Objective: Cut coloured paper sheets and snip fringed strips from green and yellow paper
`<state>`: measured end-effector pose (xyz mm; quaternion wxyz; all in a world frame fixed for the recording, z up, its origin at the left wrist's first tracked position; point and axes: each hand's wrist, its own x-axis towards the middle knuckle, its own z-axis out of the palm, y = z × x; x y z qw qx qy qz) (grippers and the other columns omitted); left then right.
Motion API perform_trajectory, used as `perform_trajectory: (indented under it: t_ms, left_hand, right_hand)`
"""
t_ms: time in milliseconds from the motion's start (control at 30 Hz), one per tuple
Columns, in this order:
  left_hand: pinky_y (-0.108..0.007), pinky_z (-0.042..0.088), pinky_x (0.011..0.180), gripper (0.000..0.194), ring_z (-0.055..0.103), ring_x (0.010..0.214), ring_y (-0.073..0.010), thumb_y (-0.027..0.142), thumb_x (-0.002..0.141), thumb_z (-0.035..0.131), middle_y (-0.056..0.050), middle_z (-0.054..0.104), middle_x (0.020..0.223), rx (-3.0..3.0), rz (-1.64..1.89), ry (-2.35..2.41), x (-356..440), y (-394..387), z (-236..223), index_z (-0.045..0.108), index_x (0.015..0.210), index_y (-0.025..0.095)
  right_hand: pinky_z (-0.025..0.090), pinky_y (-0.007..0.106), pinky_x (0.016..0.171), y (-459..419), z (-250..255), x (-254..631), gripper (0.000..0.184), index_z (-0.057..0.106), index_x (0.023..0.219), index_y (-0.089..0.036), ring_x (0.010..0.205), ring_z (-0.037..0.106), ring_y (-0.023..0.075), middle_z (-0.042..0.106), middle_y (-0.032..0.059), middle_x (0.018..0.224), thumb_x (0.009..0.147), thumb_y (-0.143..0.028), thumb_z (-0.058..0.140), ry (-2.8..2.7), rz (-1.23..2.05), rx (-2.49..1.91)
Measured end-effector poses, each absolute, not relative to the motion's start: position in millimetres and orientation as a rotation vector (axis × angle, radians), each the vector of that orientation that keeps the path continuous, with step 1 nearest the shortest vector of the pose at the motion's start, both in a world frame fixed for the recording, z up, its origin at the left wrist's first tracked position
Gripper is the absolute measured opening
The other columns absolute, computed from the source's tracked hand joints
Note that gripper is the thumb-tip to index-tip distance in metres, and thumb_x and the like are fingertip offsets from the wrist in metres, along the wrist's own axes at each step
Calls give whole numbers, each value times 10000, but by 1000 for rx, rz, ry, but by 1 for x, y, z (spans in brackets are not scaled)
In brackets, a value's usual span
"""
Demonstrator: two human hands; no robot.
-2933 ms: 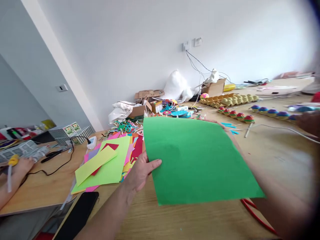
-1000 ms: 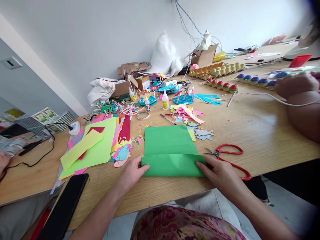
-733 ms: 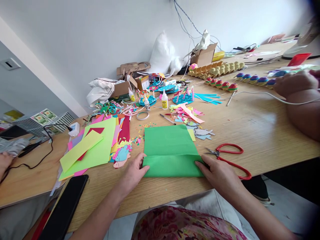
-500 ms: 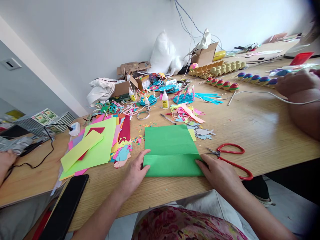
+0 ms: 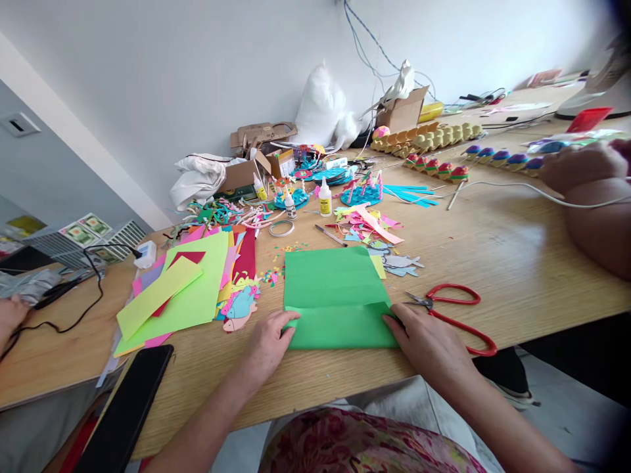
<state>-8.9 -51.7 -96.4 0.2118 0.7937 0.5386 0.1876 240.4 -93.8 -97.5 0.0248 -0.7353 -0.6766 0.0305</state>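
Observation:
A green paper sheet (image 5: 332, 279) lies flat on the wooden table (image 5: 517, 263) in front of me. Its near strip is folded up over the rest. My left hand (image 5: 266, 341) pinches the left end of that folded strip, thumb on top. My right hand (image 5: 428, 341) holds the right end, fingertips on the corner of the fold. Red-handled scissors (image 5: 456, 315) lie just right of my right hand.
A stack of coloured paper sheets (image 5: 182, 295) lies to the left, with a black phone (image 5: 128, 407) at the table edge. Glue bottles (image 5: 325, 197), paper scraps, egg cartons (image 5: 434, 135) and boxes crowd the back. Another person's arm (image 5: 591, 197) rests at right; another hand (image 5: 10, 315) shows at far left.
The sheet went from held up in the air to lying on the table with its near edge folded. In the last second my fingers shifted onto the ends of the fold.

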Motion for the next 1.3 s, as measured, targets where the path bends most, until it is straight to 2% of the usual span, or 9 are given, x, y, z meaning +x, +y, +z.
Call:
perform_trajectory:
  t_ms: [267,533,733,900,1100,1300]
  left_hand:
    - [-271,466,797,319,606,896,-169,62,719,478,-43,664,963,2294,476,1519,-7,-53,-96,636,960,200]
    - [-296,455,807,320,593,908,-187,90,753,455,-65,645,987,2360,373,1539,-8,-52,-101,620,1011,182]
    - [-309,451,808,321,586,917,-195,87,765,445,-80,638,995,2363,333,1554,-7,-54,-99,613,1028,162]
    - [-308,440,835,325,581,935,-191,86,762,453,-74,638,999,2343,341,1556,-7,-52,-99,615,1031,168]
    - [-305,438,826,311,581,915,-186,103,754,483,-66,643,978,2334,341,1555,-7,-51,-97,620,1022,180]
    - [-297,442,800,300,584,894,-183,119,754,492,-59,646,956,2323,359,1555,-7,-50,-99,624,1014,190]
  right_hand:
    - [255,246,430,-95,-97,239,193,537,779,-205,657,634,209,658,39,767,860,-316,402,-2095,37,-2284]
    - [298,238,426,-96,-100,239,170,531,784,-199,651,642,215,668,51,786,838,-324,429,-2090,-46,-2285]
    - [337,247,434,-96,-100,238,170,521,899,-181,645,653,230,683,58,744,847,-305,417,-2073,-6,-2333]
    - [310,239,418,-97,-100,238,210,464,1022,-184,647,654,225,687,64,784,840,-282,429,-2023,-5,-2331]
    - [215,233,399,-98,-97,240,136,501,801,-191,617,636,210,656,52,712,852,-260,395,-2156,6,-2285]
    - [141,237,397,-97,-100,245,158,478,755,-204,564,616,194,634,26,673,862,-246,370,-2217,-16,-2238]
